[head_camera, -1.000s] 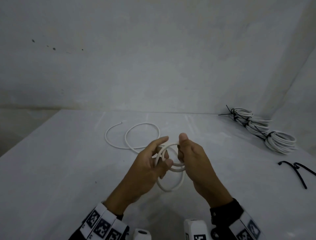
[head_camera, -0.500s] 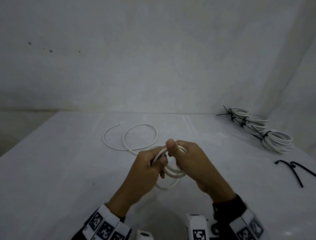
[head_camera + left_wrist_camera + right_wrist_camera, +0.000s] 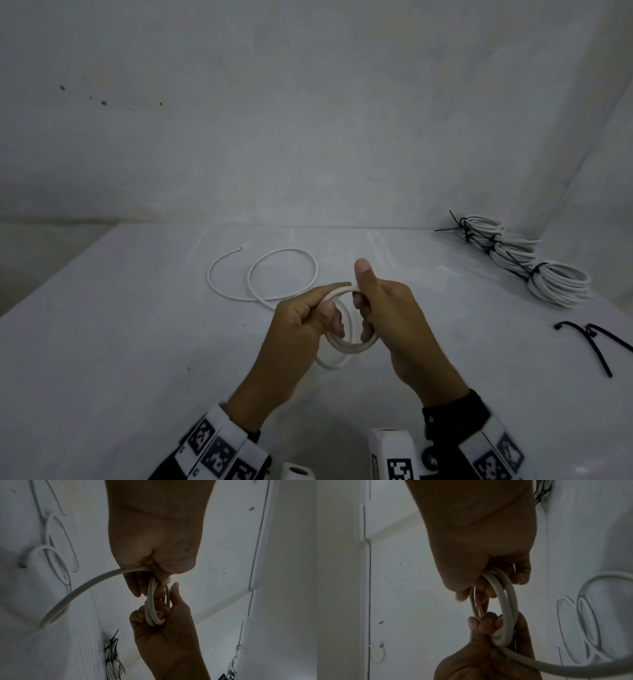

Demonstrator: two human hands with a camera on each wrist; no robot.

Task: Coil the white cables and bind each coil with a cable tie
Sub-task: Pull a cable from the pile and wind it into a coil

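two hands' fingers (image 3: 327, 313) curled round small white cable coil (image 3: 346, 346), loose loops trailing on table (image 3: 102, 342)

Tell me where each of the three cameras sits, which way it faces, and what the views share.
Head: worn on the head, looking forward and down at the table; shows both forearms, the left hand and the right hand holding the white cable coil.
Left wrist: looks along the left hand toward the right hand.
Right wrist: looks along the right hand toward the left hand.
Shared: all three show both hands on the coil; head and left wrist views also show the bound coils.
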